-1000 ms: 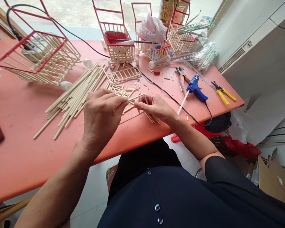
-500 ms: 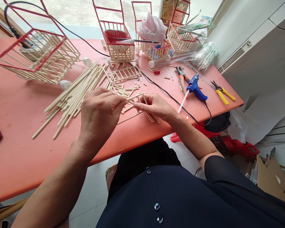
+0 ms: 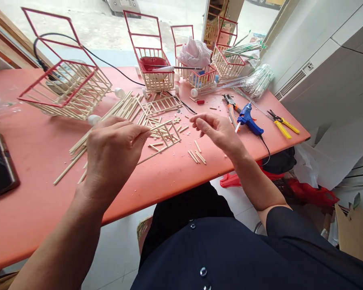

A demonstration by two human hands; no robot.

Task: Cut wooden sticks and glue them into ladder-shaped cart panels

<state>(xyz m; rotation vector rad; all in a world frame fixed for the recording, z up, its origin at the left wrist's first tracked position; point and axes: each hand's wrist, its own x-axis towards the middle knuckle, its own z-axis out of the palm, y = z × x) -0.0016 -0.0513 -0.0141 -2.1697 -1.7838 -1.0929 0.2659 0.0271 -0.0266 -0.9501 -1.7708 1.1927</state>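
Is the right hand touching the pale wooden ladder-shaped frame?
Apart: the head view shows pink tabletop between the right hand and the frame.

1. One head-worn camera looks forward and steeply down over the shirt (image 3: 224, 249), lower centre.
2. It is near: left hand (image 3: 115, 151) and right hand (image 3: 219, 135) loom mid-frame.
3. The tabletop (image 3: 157, 179) slants across; a window (image 3: 93, 28) tops the frame.

Pale wd. frame (image 3: 167, 148), ladder-like, one end pinched, over tbl (image 3: 169, 177)
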